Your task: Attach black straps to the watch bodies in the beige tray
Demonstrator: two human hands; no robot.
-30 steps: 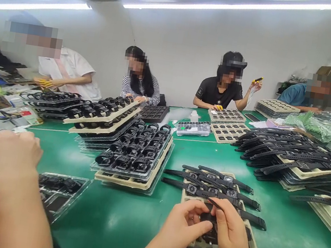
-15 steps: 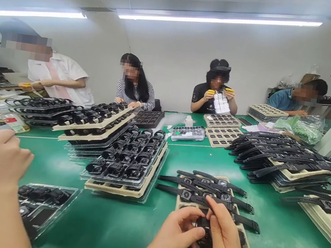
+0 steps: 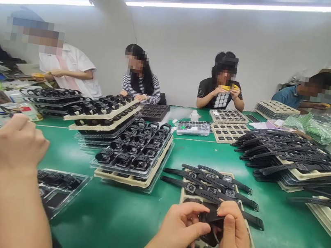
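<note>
The long green-topped work table [image 3: 126, 221] filled the view, with four people seated along its far edge from ten to two o'clock and a co-worker's bare forearm and closed hand [image 3: 13, 151] reaching in at nine o'clock. At eleven o'clock from the person's hands stood a stack of clear plastic and beige pulp trays loaded with coiled black watches [image 3: 134, 152]; at two o'clock lay a tall pile of trays bearing black strapped watches laid flat [image 3: 291, 157].

Directly ahead, at twelve o'clock, was a beige moulded pulp tray [image 3: 188, 193], its far end carrying a row of flat black strap watches [image 3: 209, 184].

Over the tray's near cells the left hand [image 3: 179, 231] and the right hand [image 3: 233, 240] met around a small black watch body with its strap [image 3: 212, 219], held just above the tray. Both hands were closed on it: left thumb and forefinger pinched its left end, and the right fingers curled over its top and right side.

The step in hand looked like fitting or bending the strap at the watch body, midway through the handling of that one piece. The next move would seem to call for a steady pinch from the left hand while the right worked the strap end, without letting the piece twist.
</note>
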